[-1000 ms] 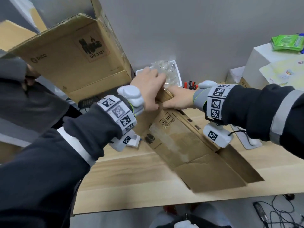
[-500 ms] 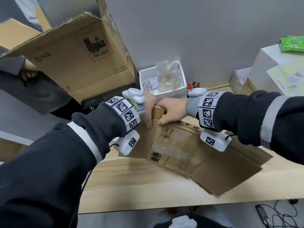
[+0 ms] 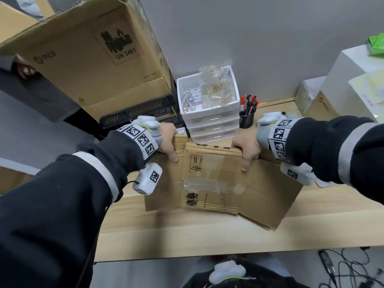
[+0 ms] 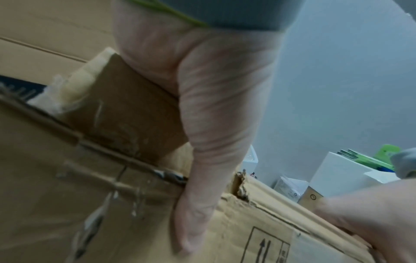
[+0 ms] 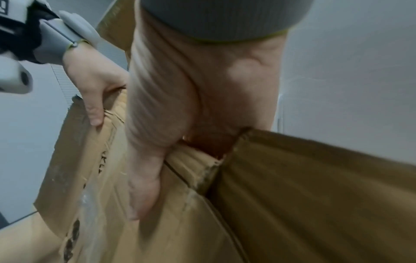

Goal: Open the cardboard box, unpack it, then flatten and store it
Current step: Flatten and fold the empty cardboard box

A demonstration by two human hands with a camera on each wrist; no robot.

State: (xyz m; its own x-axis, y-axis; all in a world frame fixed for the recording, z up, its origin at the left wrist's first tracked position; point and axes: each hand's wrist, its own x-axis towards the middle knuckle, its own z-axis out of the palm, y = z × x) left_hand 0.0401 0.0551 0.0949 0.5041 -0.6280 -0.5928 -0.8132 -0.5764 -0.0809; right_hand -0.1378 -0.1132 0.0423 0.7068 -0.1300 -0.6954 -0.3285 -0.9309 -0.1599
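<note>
The left grip (image 3: 167,143) and the right grip (image 3: 248,147) each hold the top edge of the flat box (image 3: 216,179), thumbs in front, its bottom on the surface (image 3: 187,235).

Soft, even indoor light; wrist views blurred, head view edges bowed.

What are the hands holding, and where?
Both hands, left and right, hold the flattened brown cardboard box by its top edge, near each end.
</note>
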